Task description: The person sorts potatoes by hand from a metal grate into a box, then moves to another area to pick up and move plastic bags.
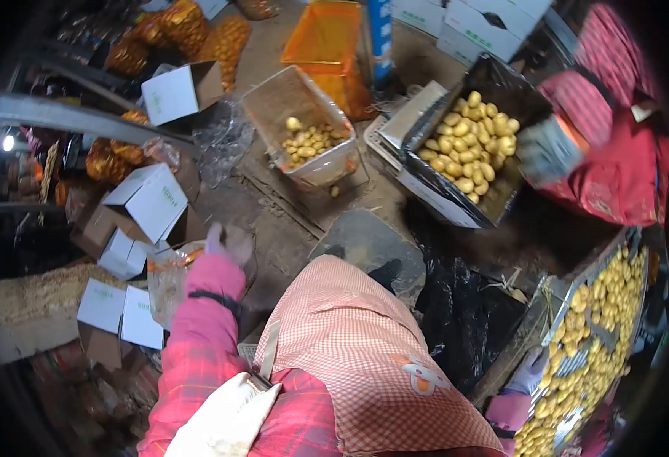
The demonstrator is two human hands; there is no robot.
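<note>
My left hand (pixel 228 245), in a purple glove, reaches out to the left, blurred by motion. It is right at the rim of a clear plastic tub (pixel 168 286) with orange marks, and its grip is smeared. My right hand (pixel 531 371), also gloved, is low on the right at the near edge of a slatted sorting table (pixel 565 428). Its fingers look extended toward the many yellow potatoes (pixel 605 297) spread there. A checked apron covers my lap.
A co-worker's gloved hand (pixel 551 152) is beside a black-lined box (pixel 435 199) of potatoes. A clear bin (pixel 262 99) holds more potatoes, before an orange crate (pixel 320 34). White cartons (pixel 148 202) and net bags (pixel 182 27) stand left. Black plastic (pixel 467 320) lies right of my knees.
</note>
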